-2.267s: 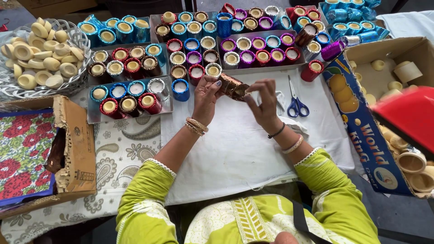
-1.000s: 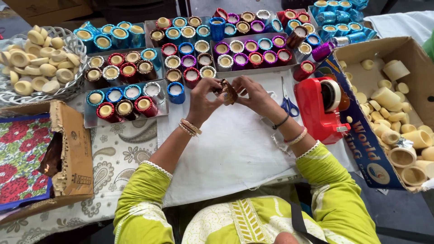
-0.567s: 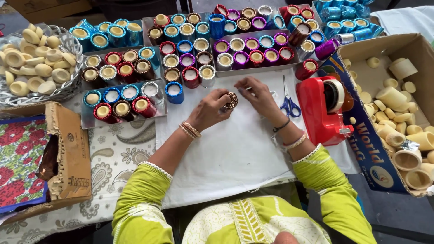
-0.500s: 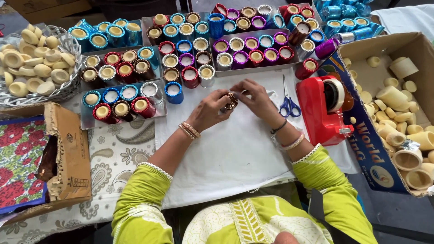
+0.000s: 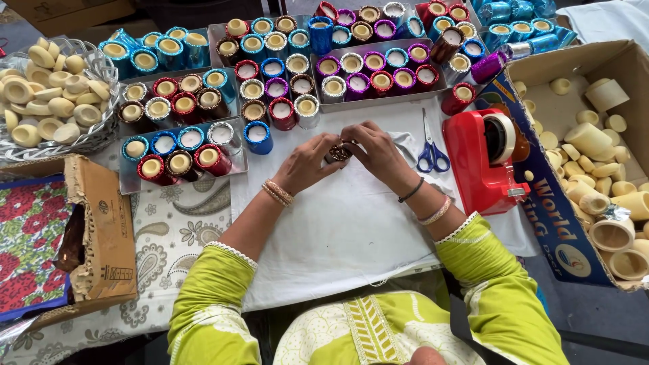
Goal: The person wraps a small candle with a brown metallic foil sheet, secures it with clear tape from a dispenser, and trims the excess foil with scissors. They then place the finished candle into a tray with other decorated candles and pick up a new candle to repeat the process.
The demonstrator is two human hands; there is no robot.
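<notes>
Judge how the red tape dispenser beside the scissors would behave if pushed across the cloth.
The red tape dispenser looks bulky with a broad flat base, so it probably slides rather than tips. It sits on the white cloth, which might bunch ahead of it.

A white cloth [image 5: 351, 223] covers the middle of the desk [image 5: 162, 230], which wears a grey paisley covering. Blue-handled scissors [image 5: 430, 152] lie on the cloth, just beside a red tape dispenser [image 5: 481, 162]. Metal trays [image 5: 128, 184] at the far side hold rows of foil-wrapped candle cups in blue, red, purple and silver; one blue cup [image 5: 257, 137] stands alone on the cloth. At far left a wire basket [image 5: 101, 67] is heaped with plain cream wax pieces. At right an open cardboard box [image 5: 629, 61] holds more cream wax cups. A torn cardboard piece [image 5: 101, 230] rests on a floral fabric [image 5: 27, 236].
</notes>
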